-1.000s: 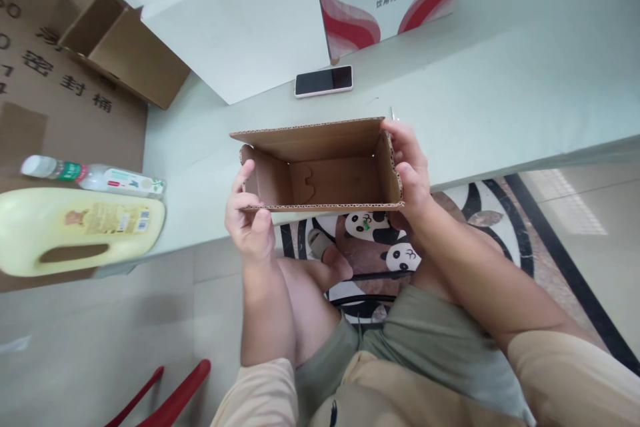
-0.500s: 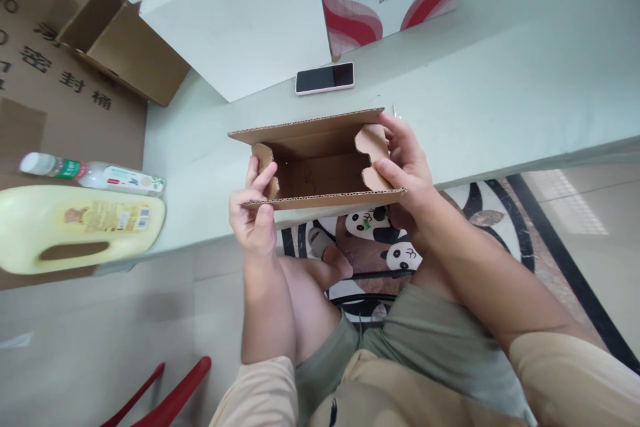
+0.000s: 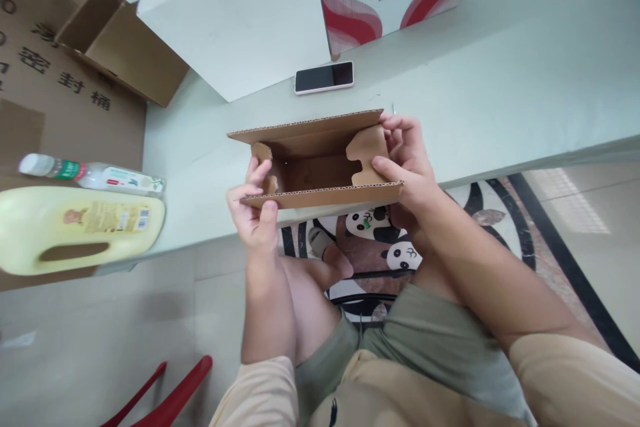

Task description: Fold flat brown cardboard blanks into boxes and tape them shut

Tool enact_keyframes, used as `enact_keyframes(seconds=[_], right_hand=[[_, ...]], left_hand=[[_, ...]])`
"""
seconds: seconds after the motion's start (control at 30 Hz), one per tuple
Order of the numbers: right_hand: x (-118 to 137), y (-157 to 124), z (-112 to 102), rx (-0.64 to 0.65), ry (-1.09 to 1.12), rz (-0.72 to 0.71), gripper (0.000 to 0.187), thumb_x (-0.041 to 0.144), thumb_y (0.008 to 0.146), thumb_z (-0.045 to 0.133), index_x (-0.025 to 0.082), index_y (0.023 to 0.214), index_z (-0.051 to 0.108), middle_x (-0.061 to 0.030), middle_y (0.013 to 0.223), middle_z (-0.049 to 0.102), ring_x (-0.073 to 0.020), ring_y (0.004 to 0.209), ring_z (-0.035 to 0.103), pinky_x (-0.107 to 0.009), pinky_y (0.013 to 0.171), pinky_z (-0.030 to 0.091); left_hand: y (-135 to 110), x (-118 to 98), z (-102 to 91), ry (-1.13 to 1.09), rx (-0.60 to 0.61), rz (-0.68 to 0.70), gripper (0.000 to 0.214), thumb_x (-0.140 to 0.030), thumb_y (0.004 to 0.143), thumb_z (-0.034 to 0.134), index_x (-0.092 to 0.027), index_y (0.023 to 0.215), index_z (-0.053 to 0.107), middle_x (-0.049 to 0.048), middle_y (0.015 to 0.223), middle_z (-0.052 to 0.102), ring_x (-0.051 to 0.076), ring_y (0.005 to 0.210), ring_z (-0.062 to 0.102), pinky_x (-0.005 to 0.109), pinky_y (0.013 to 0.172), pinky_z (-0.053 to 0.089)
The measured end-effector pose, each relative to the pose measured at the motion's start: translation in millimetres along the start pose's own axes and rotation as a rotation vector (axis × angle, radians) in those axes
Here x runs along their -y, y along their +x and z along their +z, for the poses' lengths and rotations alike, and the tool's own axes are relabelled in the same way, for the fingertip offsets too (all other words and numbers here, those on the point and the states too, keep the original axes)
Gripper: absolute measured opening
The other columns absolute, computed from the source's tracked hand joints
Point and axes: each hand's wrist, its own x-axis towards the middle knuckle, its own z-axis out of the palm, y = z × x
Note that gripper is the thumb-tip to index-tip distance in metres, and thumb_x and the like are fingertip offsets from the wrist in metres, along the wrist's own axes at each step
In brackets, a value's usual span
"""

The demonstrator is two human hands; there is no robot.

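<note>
A small brown cardboard box (image 3: 320, 199) is held between my two hands at the front edge of the table, its open top facing me. The long flaps stand along its far and near sides; notched short flaps show at both ends. My left hand (image 3: 255, 207) grips the left end, with the thumb outside the near flap and fingers over the left short flap. At the other end, my right hand (image 3: 407, 157) is closed on the right side, its thumb on the notched right flap (image 3: 369, 153). The inside of the box is dark, and nothing is visible in it.
A phone (image 3: 324, 78) lies behind the box on the pale table (image 3: 540, 73). White cartons (image 3: 250, 27) stand farther back. To the left are a plastic bottle (image 3: 120, 179), a yellow jug (image 3: 115, 213) and a larger cardboard box (image 3: 100, 133).
The right short flap has swung further inward over the opening, and my right thumb has shifted slightly left with it. My left hand keeps its grip on the left end.
</note>
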Motion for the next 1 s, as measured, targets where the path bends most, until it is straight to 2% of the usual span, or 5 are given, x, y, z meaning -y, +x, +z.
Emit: enact_keyframes(seconds=[0.13, 0.43, 0.73, 0.9, 1.0], right_hand=[[2.7, 1.3, 2.6, -0.037, 0.066, -0.014, 0.049, 0.051, 0.085, 0.068, 0.038, 0.125, 0.042, 0.0008, 0.150, 0.048, -0.0238, 0.140, 0.048, -0.051, 0.120, 0.041], [-4.9, 3.1, -0.5, -0.012, -0.044, -0.010, 0.084, 0.073, 0.081, 0.062, 0.043, 0.151, 0.027, -0.0027, 0.153, 0.048, -0.0265, 0.134, 0.053, -0.050, 0.116, 0.046], [-13.2, 0.4, 1.2, -0.017, -0.038, -0.118, 0.091, 0.093, 0.077, 0.038, 0.036, 0.147, 0.040, -0.0055, 0.153, 0.046, -0.0334, 0.143, 0.045, -0.057, 0.117, 0.042], [-9.5, -0.1, 0.5, 0.017, -0.076, -0.114, 0.097, 0.082, 0.075, 0.062, 0.037, 0.154, 0.027, -0.0067, 0.156, 0.043, -0.0316, 0.139, 0.048, -0.052, 0.115, 0.044], [-5.7, -0.9, -1.2, 0.029, -0.079, -0.063, 0.089, 0.074, 0.079, 0.063, 0.040, 0.154, 0.027, -0.0049, 0.156, 0.042, -0.0310, 0.138, 0.049, -0.051, 0.114, 0.045]], left_hand=[[1.4, -1.8, 5.7, 0.017, -0.090, 0.044, 0.033, -0.045, 0.086, 0.071, -0.027, 0.106, 0.051, 0.0041, 0.124, 0.067, 0.024, 0.130, 0.062, 0.052, 0.117, 0.043], [-0.4, -2.3, 14.3, 0.198, -0.161, -0.035, 0.032, -0.051, 0.090, 0.064, -0.020, 0.096, 0.059, 0.0045, 0.090, 0.070, 0.026, 0.114, 0.068, 0.051, 0.109, 0.049], [-4.7, 2.2, 14.6, 0.198, -0.152, -0.144, 0.050, -0.051, 0.090, 0.063, -0.021, 0.129, 0.055, 0.0114, 0.127, 0.065, 0.024, 0.127, 0.061, 0.040, 0.110, 0.049], [-6.2, 7.3, 15.1, 0.201, -0.151, -0.124, 0.049, -0.046, 0.092, 0.063, -0.023, 0.134, 0.055, 0.0100, 0.134, 0.063, 0.023, 0.132, 0.059, 0.039, 0.115, 0.045], [-6.7, 8.5, 15.5, 0.202, -0.152, -0.136, 0.048, -0.045, 0.091, 0.064, -0.023, 0.134, 0.057, 0.0098, 0.136, 0.063, 0.024, 0.134, 0.057, 0.041, 0.119, 0.042]])
